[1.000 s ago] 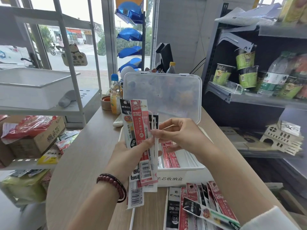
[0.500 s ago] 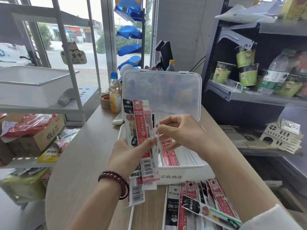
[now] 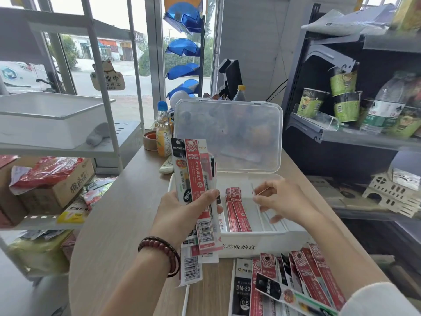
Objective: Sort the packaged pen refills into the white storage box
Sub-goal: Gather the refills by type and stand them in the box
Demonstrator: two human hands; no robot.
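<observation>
Reaching away from the fan of packaged refills [image 3: 193,174], our right grip [image 3: 287,201] has left the bundle it was picking at a moment ago. It now hangs over the right half of the white storage box [image 3: 262,244], above the pale ribbed compartments. Thumb and forefinger pinch a thin pale pack [image 3: 259,192], seen almost edge-on. We take it for one refill drawn from the fan, though it is too slight to read. The other fingers splay loosely down toward the box floor.

We judge that one more pack is about to be laid in, in a slot to the right of the red packs [image 3: 237,208] already lying left of the box's middle.

Our left grip [image 3: 189,208] has barely shifted. It clasps the fan upright at the box's left end, thumb across the front red pack and fingers behind, with barcoded tails hanging below the wrist.

More loose refill packs [image 3: 303,274] lie on the surface [image 3: 118,224] in front of the box, so much sorting remains. The box's clear lid [image 3: 227,133] stands open at its far side.
</observation>
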